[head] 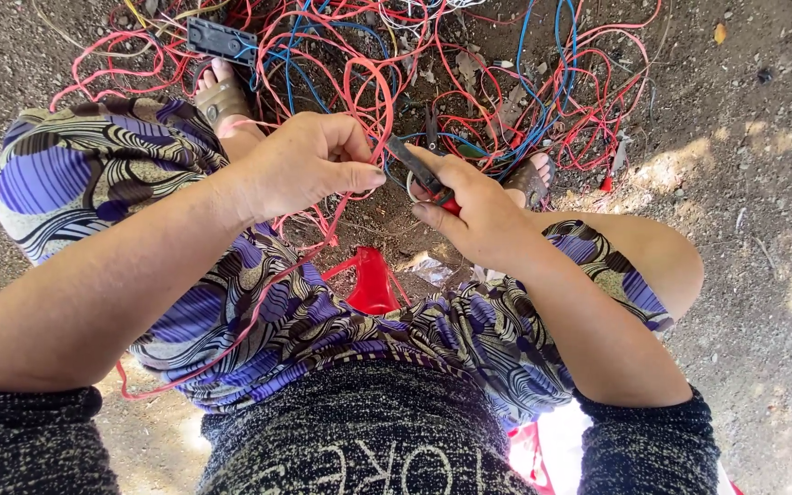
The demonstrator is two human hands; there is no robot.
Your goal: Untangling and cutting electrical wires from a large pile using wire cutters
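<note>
Ground: bare dirt point(744, 229), with a big tangle of red and blue wires point(469, 82) near the sandalled feet
Left hand point(300, 165): pinching a red wire point(341, 197) tight
Right hand point(474, 211): gripping red-handled pliers point(414, 163) that point at that wire
Seat: red stool point(370, 282) between the knees

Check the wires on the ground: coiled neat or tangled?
Tangled. The red and blue wires lie in loose crossing loops over the dirt ground, with no tidy coil or bundle visible.
</note>
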